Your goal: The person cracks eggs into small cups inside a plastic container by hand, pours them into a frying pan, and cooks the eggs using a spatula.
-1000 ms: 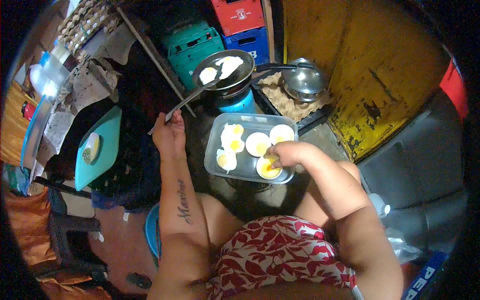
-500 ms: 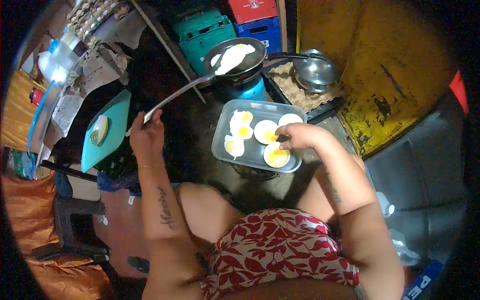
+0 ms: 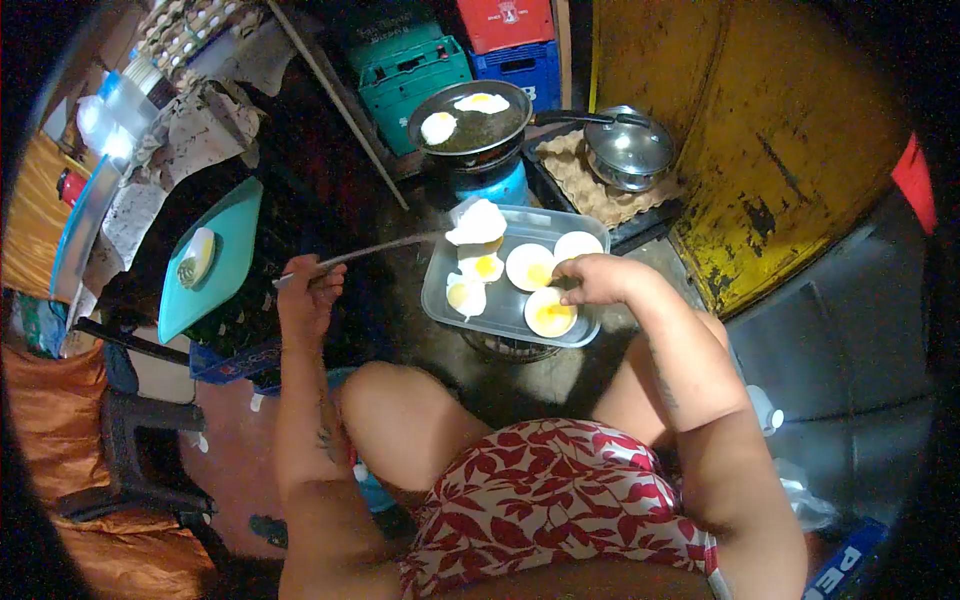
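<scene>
1. Yellow, rust-scarred panelling (image 3: 770, 130) stands behind the cooking corner, with a green crate (image 3: 415, 85), a red crate (image 3: 505, 25) and a blue crate (image 3: 540, 75) stacked beyond the stove.
2. Over on the blue burner (image 3: 492, 186) sits a dark frying pan (image 3: 485, 130), two fried eggs lying apart in it.
3. Beside the pan, a lidded steel pot (image 3: 628, 160) rests on a cardboard egg tray (image 3: 570, 170).
4. From where I stand, the person's left hand (image 3: 312, 285) is closed around the handle of a long spatula (image 3: 370, 250), which reaches across to the far left part of a clear plastic container (image 3: 510, 306).
5. At the spatula's end, a fried egg (image 3: 476, 222) is over that part of the container; I can't tell whether it touches the eggs below.
6. More fried eggs (image 3: 482, 267) lie along the container's left side, and three white bowls with yellow in them cluster at the right.
7. The right hand (image 3: 600, 279) has its fingertips at the rims of the middle bowl (image 3: 520, 254) and the near bowl (image 3: 537, 325); whether they pinch either one, I can't tell.
8. Off to the left, a turquoise tray (image 3: 228, 245) carries a pale, oblong item (image 3: 199, 256).
</scene>
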`<state>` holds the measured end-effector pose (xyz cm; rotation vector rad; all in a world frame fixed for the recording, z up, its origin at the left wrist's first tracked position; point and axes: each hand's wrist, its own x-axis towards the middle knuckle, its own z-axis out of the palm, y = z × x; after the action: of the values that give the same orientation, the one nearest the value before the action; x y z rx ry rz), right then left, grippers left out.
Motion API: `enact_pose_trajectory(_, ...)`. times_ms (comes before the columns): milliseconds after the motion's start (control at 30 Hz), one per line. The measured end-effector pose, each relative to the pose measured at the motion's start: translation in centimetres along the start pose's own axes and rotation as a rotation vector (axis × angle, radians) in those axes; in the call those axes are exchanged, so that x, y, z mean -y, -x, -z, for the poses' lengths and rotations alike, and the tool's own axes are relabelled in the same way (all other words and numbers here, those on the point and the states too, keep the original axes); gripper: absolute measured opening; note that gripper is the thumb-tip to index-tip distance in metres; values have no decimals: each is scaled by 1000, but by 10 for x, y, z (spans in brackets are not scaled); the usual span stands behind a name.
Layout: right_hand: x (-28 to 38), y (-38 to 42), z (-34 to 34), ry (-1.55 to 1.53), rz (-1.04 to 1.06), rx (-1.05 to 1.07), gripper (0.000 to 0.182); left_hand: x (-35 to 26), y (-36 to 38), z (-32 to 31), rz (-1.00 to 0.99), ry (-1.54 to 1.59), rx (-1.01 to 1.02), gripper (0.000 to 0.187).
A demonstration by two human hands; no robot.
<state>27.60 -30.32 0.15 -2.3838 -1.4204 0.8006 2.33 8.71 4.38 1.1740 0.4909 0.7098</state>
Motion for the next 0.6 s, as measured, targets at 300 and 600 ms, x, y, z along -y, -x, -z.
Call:
enact_pose_trajectory(300,-1,1,-3,19,-48,33,57,41,-34,7,86,-25,218,10)
enact_pose_trajectory(600,2,-6,-3,6,-41,78,56,23,-12,-26,84,-214,168,9)
